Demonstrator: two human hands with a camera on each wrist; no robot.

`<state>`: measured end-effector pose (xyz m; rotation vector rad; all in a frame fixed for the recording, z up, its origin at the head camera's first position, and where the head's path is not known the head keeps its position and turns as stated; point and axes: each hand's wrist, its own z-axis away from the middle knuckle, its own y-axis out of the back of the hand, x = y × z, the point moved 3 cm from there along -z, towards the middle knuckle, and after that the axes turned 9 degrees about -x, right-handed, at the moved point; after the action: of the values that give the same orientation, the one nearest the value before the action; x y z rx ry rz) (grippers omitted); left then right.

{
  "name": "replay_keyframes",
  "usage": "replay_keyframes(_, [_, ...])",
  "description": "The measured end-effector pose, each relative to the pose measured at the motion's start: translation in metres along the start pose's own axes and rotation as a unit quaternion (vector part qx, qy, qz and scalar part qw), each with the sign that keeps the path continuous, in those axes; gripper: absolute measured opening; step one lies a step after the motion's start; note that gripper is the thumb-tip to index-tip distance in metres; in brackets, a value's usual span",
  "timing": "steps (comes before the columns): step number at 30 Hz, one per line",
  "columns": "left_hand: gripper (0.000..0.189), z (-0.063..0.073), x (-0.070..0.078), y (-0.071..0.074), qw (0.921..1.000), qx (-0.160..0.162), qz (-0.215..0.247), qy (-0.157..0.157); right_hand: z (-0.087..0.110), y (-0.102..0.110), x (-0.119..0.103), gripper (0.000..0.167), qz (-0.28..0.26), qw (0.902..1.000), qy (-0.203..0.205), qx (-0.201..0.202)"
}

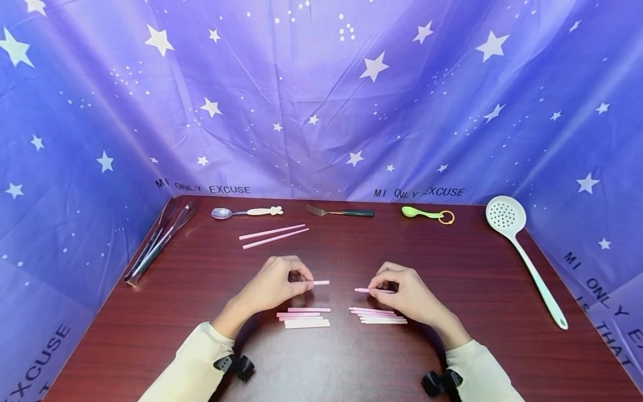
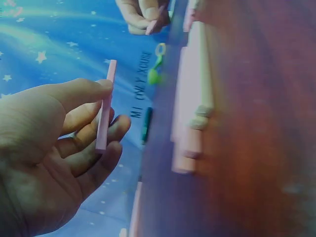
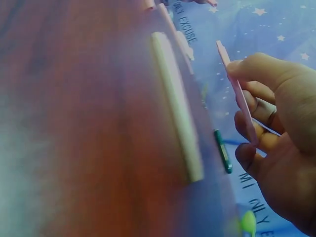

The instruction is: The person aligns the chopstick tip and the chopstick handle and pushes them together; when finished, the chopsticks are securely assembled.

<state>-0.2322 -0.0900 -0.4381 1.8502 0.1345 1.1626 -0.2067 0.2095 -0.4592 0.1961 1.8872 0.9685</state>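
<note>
"What are the fingers doing, and what could go wrong?"

"A person's left hand (image 1: 273, 285) and right hand (image 1: 409, 293), above a wood-grained table (image 1: 321, 363), each pinch one slim pink piece: the left stick (image 2: 103, 126) and the right stick (image 3: 241, 101). Either could twist or slip, likely because the grip bears on only a short stretch of a narrow surface."

"Where does each lie against the fingers?"

"Between thumb and fingertips, gripped nearer the inner end. A short tip pokes toward the opposite hand, a gap between the two; the longer part runs back across the fingers."

"And beyond the hands?"

"Nearer the person lie a left row of sticks (image 1: 307, 324) and a right row of sticks (image 1: 384, 321); a dropped piece could disturb either. Farther off, two long pink sticks (image 1: 272, 231) rest near a fork (image 1: 358, 213)."
</note>
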Motion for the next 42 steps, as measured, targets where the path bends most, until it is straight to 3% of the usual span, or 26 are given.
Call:
replay_keyframes(6, [0.008, -0.01, 0.014, 0.017, 0.9994, 0.014, -0.011, -0.03, -0.008, 0.015, -0.014, 0.011, -0.002, 0.9995, -0.003, 0.033])
replay_keyframes(10, [0.008, -0.016, 0.023, 0.023, 0.9987, 0.026, -0.007, -0.043, -0.014, 0.026, -0.025, 0.016, -0.003, 0.9984, 0.021, 0.053])
replay_keyframes(18, [0.006, -0.018, 0.031, 0.025, 0.9986, 0.037, 0.035, -0.015, -0.022, 0.039, -0.04, 0.024, -0.008, 0.9957, 0.056, 0.074])
replay_keyframes(28, [0.005, -0.012, 0.033, 0.03, 0.9975, 0.046, 0.048, -0.023, -0.028, 0.034, -0.052, 0.031, -0.035, 0.9944, 0.066, 0.075])
replay_keyframes(42, [0.004, -0.011, 0.035, 0.027, 0.9976, 0.044, 0.04, -0.035, -0.033, 0.027, -0.057, 0.023, -0.032, 0.995, 0.068, 0.066])
